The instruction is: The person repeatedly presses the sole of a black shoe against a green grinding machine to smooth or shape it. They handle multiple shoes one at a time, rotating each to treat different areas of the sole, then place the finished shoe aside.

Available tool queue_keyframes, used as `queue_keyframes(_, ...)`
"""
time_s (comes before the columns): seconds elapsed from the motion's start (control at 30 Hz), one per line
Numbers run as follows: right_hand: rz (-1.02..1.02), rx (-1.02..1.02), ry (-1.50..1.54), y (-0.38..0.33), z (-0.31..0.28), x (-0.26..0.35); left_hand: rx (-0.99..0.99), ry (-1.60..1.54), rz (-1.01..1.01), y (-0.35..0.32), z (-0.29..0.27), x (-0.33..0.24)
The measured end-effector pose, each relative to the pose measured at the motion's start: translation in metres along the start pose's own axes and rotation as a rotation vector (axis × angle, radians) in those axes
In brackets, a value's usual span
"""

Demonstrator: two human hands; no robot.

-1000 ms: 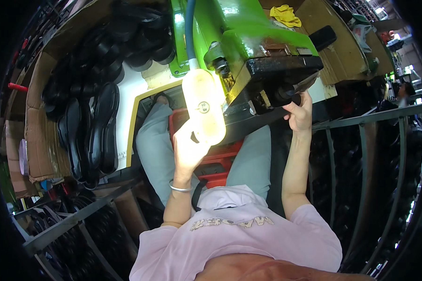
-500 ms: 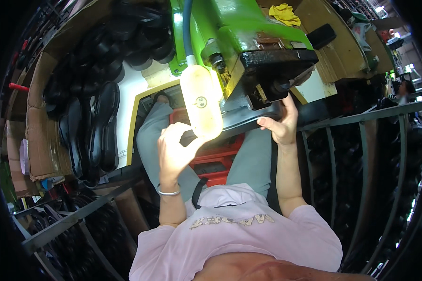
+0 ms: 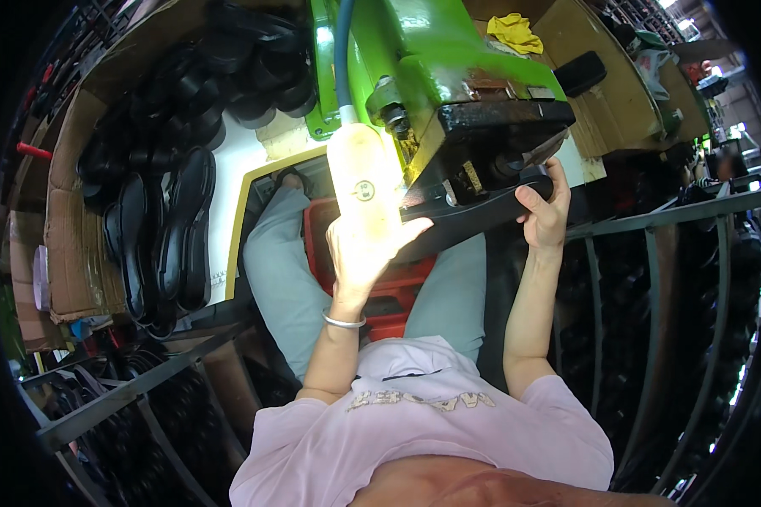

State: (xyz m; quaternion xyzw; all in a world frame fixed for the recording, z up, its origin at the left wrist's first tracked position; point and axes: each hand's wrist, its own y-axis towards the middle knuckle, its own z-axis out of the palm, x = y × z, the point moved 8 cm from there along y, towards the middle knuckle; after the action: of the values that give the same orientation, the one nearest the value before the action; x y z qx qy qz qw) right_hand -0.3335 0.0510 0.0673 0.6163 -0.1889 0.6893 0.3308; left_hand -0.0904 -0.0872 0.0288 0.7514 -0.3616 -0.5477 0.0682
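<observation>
A black shoe sole [image 3: 473, 216] lies slanted beneath the dark head [image 3: 503, 127] of a green machine [image 3: 440, 34]. At its right end, my right hand [image 3: 545, 211] grips it, thumb on the near side and fingers curled round the far edge. My left hand [image 3: 364, 258], with a bracelet at the wrist, holds the left end, its thumb stretched along the sole. A glowing oval lamp [image 3: 364, 177] covers part of that hand, so its fingers are mostly hidden. The machine head hides the sole's far edge.
On the left, a cardboard box [image 3: 80, 245] holds several black soles [image 3: 186, 228] on a white board. A yellow cloth [image 3: 514, 34] lies near another carton [image 3: 604, 93] at the back right. Metal rails [image 3: 651, 221] flank me, and a red crate [image 3: 389, 308] sits between my legs.
Both hands have shifted to the right, carrying the sole along under the machine head. My left thumb now lies further along the sole, and the left hand sits more behind the lamp.
</observation>
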Motion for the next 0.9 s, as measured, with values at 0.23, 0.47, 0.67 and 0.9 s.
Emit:
queue_keyframes(0.23,-0.041,0.060,-0.002,0.000,0.013,0.001,0.021,0.069,0.054,0.008,-0.020,-0.018)
queue_keyframes(0.47,0.042,0.105,0.067,-0.011,0.048,-0.011,0.000,-0.263,-0.297,-0.013,-0.045,0.029)
queue_keyframes(0.67,-0.057,0.158,0.096,-0.031,0.062,-0.022,0.096,0.102,-0.024,-0.005,-0.062,-0.006)
queue_keyframes(0.9,0.052,0.079,0.277,-0.032,0.053,-0.043,0.049,0.196,0.131,0.022,-0.055,-0.038)
